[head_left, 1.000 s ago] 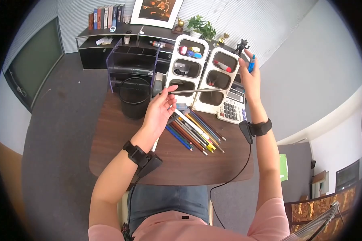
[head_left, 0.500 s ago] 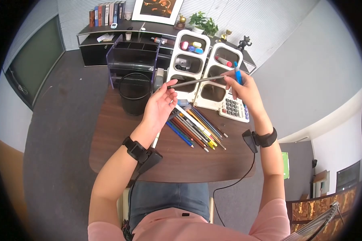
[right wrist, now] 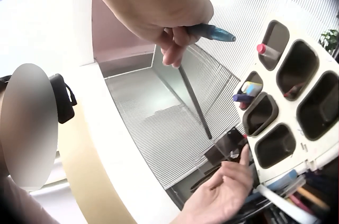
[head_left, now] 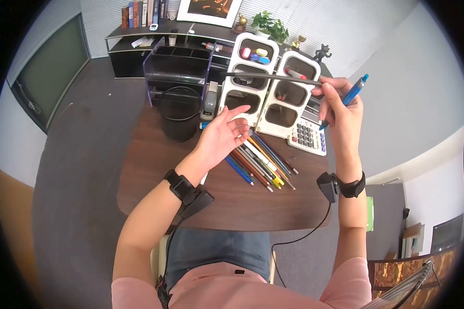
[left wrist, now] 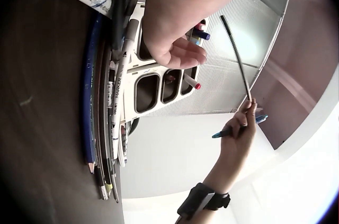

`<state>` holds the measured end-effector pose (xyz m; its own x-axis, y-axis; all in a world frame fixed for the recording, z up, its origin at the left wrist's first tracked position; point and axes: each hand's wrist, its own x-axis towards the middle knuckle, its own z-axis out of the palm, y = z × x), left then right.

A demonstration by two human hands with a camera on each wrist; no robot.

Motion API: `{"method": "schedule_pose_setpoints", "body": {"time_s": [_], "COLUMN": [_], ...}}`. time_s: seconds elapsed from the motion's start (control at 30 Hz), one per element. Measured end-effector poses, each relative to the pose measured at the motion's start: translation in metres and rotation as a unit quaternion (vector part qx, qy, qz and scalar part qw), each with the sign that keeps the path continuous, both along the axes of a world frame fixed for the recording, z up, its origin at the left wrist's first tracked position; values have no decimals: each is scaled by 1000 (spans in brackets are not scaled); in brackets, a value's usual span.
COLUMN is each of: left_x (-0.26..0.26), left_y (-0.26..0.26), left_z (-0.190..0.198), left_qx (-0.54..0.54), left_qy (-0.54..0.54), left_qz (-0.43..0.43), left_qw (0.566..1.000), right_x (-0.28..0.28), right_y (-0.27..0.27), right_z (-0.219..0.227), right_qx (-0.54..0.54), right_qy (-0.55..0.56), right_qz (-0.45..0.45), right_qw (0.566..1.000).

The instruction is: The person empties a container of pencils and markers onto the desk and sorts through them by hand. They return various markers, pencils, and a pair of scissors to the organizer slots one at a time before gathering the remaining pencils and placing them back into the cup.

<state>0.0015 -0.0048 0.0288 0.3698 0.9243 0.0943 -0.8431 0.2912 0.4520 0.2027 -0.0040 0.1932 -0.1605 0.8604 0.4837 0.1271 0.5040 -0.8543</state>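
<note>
My right hand (head_left: pixel 348 116) pinches one end of a long dark pencil (head_left: pixel 273 76) between thumb and fingers. The same hand holds a blue pen (head_left: pixel 354 91), which slants through the fingers. The pencil points left across the white compartment organizers (head_left: pixel 260 129), and shows whole in the left wrist view. My left hand (head_left: pixel 219 141) holds nothing, its fingers loosely bent with the palm turned up. Below it on the desk lies a spread of pencils and markers (head_left: pixel 265 165), partly hidden by that hand. Markers and pens (head_left: pixel 258 55) stand in the upper compartments.
A black mesh bin (head_left: pixel 179 121) stands left of the organizers, with a grey stapler (head_left: pixel 210 100) between. At the right is a calculator (head_left: pixel 307 136). Behind stands a clear purple-edged rack (head_left: pixel 154 77). The desk's (head_left: pixel 191 213) front edge is near my lap.
The pencil has passed from my left hand to my right, which came in from the right to take its end and then lifted it. My left hand let go and lowered slightly.
</note>
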Motion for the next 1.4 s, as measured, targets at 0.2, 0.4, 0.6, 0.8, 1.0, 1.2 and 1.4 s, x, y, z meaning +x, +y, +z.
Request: {"method": "schedule_pose_setpoints", "body": {"time_s": [0.2,0.4,0.6,0.8,1.0,1.2,1.4], "left_x": [-1,-2,-6,-8,-6,-6,-6], "left_y": [6,8,11,12,12,9,8], "left_z": [-10,-13,-13,-13,-11,-8,-5], "left_qx": [8,-27,-53,-42,-62,-57,-51], "left_qy": [7,-5,-20,-26,-20,-18,-24], "left_qz": [-9,34,84,101,109,107,110], "left_qw": [1000,999,995,994,992,992,992], "right_x": [-46,-57,-25,-7,1,14,16], "right_y": [5,11,7,0,3,21,47], "right_z": [-17,-26,-34,-96,-116,-59,-22], "right_qx": [-39,-51,-123,-38,16,77,134], "right_qy": [-100,-79,-191,-558,-609,-423,-160], "right_qz": [72,139,82,91,41,-102,-177], "right_qw": [992,986,970,824,792,897,962]}}
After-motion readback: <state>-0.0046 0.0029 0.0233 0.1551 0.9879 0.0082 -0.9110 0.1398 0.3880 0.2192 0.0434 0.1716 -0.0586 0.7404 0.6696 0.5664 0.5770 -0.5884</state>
